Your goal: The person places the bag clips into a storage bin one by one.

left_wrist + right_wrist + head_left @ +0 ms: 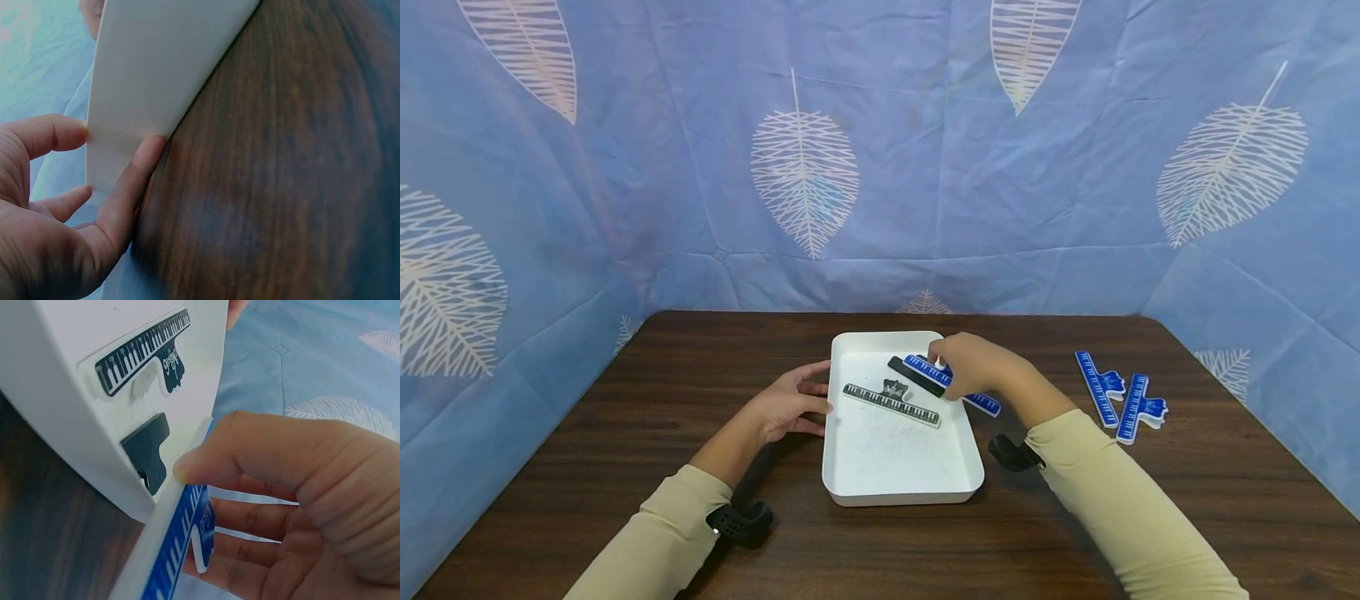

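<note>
A white tray (pixel 895 475) stands on the table with its long sides running away from me. Fingertips of my left hand (pixel 784 407) touch the outside of its left wall; the left wrist view shows the fingers spread along that wall. Over the tray's right rim, my right hand (pixel 973 365) holds a blue clip (pixel 181 537) with a piano-key pattern, thumb on its white edge and fingers behind. Inside the tray lie a piano-key clip (pixel 887 405) in black and white and a black clip (pixel 931 385), partly hidden by the blue one.
Two more blue piano-key clips, a farther clip (pixel 1097 390) and a nearer clip (pixel 1133 408), lie on the dark wooden table (pixel 715 350) at the right. A blue cloth (pixel 887 208) with white leaf prints hangs behind the table and along its sides.
</note>
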Action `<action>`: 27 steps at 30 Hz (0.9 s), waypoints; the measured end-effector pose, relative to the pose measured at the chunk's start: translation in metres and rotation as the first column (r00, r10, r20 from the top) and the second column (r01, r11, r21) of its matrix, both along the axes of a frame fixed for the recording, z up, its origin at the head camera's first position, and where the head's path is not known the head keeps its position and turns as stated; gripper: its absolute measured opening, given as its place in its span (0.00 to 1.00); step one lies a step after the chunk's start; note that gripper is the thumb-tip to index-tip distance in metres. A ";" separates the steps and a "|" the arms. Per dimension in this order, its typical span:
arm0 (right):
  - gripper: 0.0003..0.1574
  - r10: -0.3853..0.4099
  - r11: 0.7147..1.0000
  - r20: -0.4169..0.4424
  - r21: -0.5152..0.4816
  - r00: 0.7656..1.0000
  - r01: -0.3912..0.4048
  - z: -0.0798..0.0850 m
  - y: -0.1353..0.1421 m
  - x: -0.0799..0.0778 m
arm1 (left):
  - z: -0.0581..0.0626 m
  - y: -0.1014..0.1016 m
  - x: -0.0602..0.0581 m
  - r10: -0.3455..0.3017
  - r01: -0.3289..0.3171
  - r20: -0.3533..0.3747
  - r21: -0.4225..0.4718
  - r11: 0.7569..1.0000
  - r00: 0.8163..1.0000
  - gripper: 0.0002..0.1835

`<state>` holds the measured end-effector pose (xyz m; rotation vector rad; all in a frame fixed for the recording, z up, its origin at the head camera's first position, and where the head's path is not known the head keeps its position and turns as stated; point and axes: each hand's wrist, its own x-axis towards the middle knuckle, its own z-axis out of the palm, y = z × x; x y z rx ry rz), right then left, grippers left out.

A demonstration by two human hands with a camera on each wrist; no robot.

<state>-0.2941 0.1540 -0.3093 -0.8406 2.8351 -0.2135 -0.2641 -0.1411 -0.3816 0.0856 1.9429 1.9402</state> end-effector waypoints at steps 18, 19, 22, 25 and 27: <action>0.25 -0.025 0.998 0.055 0.052 0.998 0.022 0.001 -0.023 -0.015 | -0.001 -0.001 0.001 -0.011 0.011 -0.012 0.001 1.000 1.000 0.44; 0.25 -0.025 0.998 0.056 0.052 0.998 0.023 0.001 -0.024 -0.015 | -0.001 -0.001 0.001 -0.011 0.011 -0.012 0.001 1.000 1.000 0.44; 0.25 -0.031 0.998 0.060 0.049 0.998 0.028 0.001 -0.027 -0.017 | -0.001 -0.001 0.000 -0.010 0.010 -0.011 0.001 1.000 1.000 0.44; 0.26 -0.027 0.998 0.065 0.050 0.998 0.024 0.002 -0.031 -0.019 | -0.002 -0.001 0.000 -0.008 0.008 -0.009 0.002 1.000 1.000 0.45; 0.27 -0.018 0.999 0.070 0.047 0.997 0.015 0.002 -0.033 -0.019 | -0.002 -0.001 0.000 -0.008 0.008 -0.008 0.004 1.000 1.000 0.45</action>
